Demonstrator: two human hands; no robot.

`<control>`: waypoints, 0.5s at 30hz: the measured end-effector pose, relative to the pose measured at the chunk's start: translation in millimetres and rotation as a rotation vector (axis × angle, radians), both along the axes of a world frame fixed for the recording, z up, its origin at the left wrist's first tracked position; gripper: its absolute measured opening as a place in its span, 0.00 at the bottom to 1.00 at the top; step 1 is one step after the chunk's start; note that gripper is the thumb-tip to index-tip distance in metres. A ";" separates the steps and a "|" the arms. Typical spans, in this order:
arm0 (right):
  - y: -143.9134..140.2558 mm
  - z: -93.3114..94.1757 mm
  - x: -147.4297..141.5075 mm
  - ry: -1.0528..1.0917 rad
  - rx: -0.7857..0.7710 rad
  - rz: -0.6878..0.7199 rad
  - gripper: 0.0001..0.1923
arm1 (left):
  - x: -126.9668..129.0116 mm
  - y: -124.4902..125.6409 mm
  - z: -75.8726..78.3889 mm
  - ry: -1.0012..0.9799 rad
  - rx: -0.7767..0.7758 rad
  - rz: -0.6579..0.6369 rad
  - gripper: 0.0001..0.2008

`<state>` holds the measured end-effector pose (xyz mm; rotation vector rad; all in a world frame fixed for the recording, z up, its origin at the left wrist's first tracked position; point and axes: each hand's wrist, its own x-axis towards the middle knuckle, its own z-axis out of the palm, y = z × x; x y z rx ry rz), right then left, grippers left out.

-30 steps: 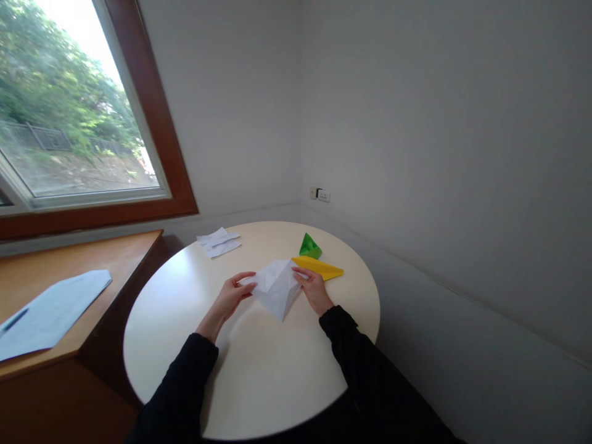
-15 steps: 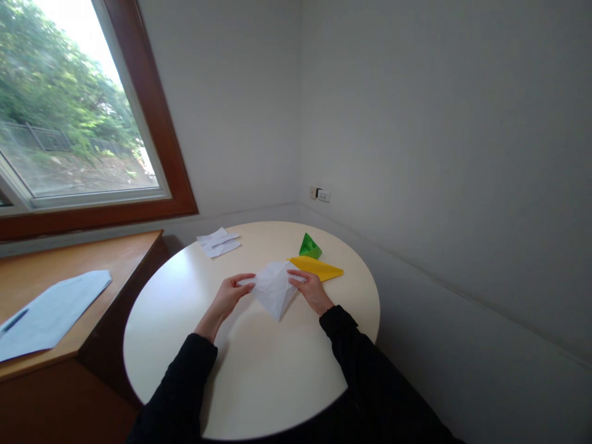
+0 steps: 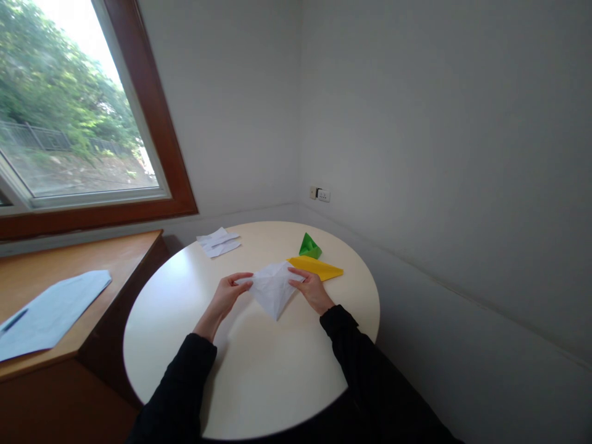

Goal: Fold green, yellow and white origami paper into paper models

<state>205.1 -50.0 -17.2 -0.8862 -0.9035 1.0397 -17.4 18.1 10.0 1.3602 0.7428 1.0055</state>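
Note:
A folded sheet of white paper (image 3: 274, 288) is held over the round table, its pointed corner facing me. My left hand (image 3: 226, 300) pinches its left corner between thumb and fingers. At the opposite side, my right hand (image 3: 313, 291) grips the right edge the same way, thumb below and fingers on top. Just beyond my right hand lies a folded yellow paper (image 3: 319, 267), partly hidden by the white sheet and that hand. Behind the yellow piece stands a small green folded paper boat (image 3: 309, 246).
Several white paper pieces (image 3: 218, 242) lie at the back left of the round cream table (image 3: 259, 382). To the left, a wooden desk (image 3: 134, 256) carries a light blue sheet (image 3: 65, 305) and a pen (image 3: 15, 320). Walls close in behind and to the right.
The white paper has shifted very slightly left and looks a bit wider spread. My left hand has moved a little left with it; my right hand is nearly still.

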 end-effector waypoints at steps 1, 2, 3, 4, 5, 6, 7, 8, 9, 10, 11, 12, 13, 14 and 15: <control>-0.4 0.3 -0.2 0.004 -0.003 0.008 0.24 | 0.4 -0.2 -0.2 -0.004 0.004 0.000 0.21; -0.8 0.6 -0.4 0.003 -0.007 0.012 0.24 | 0.9 -0.4 -0.3 -0.007 0.006 0.001 0.21; -1.2 0.7 -0.7 0.000 -0.012 0.011 0.23 | 1.5 -0.7 -0.6 -0.012 0.009 0.004 0.20; -1.5 0.8 -0.9 -0.004 -0.018 0.008 0.23 | 2.2 -0.9 -0.8 -0.017 0.010 0.008 0.20; -1.7 0.8 -1.1 -0.007 -0.022 0.005 0.23 | 3.0 -1.2 -1.1 -0.022 0.011 0.012 0.20; -1.8 0.8 -1.2 -0.008 -0.025 0.001 0.22 | 3.8 -1.4 -1.4 -0.028 0.012 0.017 0.20; -1.9 0.7 -1.3 -0.008 -0.027 -0.002 0.22 | 4.6 -1.6 -1.6 -0.035 0.013 0.021 0.20; -1.7 0.6 -1.4 -0.006 -0.028 -0.004 0.22 | 5.3 -1.8 -1.9 -0.042 0.014 0.023 0.19; -1.5 0.4 -1.5 -0.004 -0.029 -0.006 0.21 | 6.0 -2.0 -2.1 -0.049 0.015 0.022 0.19; -1.1 0.2 -1.5 -0.001 -0.028 -0.009 0.21 | 6.7 -2.3 -2.2 -0.056 0.015 0.018 0.18; -0.7 -0.1 -1.5 0.003 -0.027 -0.011 0.20 | 7.2 -2.7 -2.3 -0.064 0.013 0.014 0.18; -0.2 -0.3 -1.6 0.008 -0.024 -0.014 0.20 | 7.8 -3.2 -2.3 -0.069 0.011 0.009 0.17; 0.3 -0.5 -1.6 0.015 -0.021 -0.017 0.20 | 8.3 -3.8 -2.4 -0.071 0.009 0.006 0.17; 0.6 -0.5 -1.7 0.023 -0.017 -0.018 0.19 | 8.7 -4.3 -2.4 -0.070 0.009 0.006 0.17; 0.9 -0.4 -1.8 0.033 -0.013 -0.019 0.19 | 9.0 -4.7 -2.6 -0.067 0.012 0.007 0.17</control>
